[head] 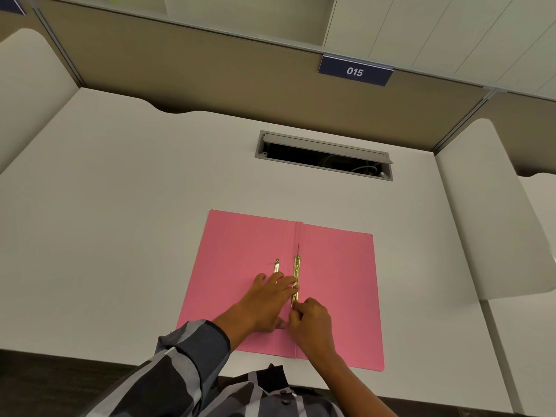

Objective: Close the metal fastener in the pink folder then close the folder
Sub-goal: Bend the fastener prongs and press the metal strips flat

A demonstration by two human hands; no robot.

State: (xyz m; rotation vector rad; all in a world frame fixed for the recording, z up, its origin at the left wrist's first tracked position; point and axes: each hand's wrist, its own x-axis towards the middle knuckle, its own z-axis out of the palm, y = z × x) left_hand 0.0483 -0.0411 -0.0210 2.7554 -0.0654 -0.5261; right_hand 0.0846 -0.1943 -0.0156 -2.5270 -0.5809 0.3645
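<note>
The pink folder (337,275) lies open flat on the white desk (126,236), spine running away from me. A gold metal fastener bar (296,272) lies along the spine; its far prong stands up thin above it. A second small gold piece (276,266) lies just left of the spine. My left hand (267,299) rests palm down on the left leaf, fingertips pressing the bar's middle. My right hand (311,323) pinches the bar's near end with curled fingers.
An open cable hatch (325,155) is set into the desk behind the folder. A beige partition with a blue sign reading 015 (355,71) stands at the back. White side dividers (487,212) flank the desk.
</note>
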